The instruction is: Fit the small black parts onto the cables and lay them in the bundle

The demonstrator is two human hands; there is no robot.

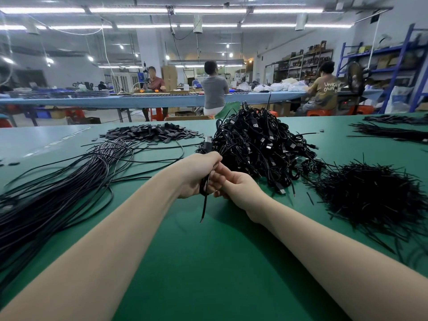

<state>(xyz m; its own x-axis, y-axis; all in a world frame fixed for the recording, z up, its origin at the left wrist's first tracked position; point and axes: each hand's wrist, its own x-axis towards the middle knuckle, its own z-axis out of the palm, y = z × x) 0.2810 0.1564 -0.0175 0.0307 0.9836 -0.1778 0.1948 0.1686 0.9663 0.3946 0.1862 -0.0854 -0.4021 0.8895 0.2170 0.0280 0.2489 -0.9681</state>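
Green table (208,262) w/ cable bundle (58,188) left, black parts pile (150,133), tangled cable heap (261,144).

We see a smooth, matt green mat (208,262) covering the desk. The cables (69,181) at its left edge have glossy black plastic sheaths. Plugs (268,147) in the far heap (259,144) show shiny metal tips.
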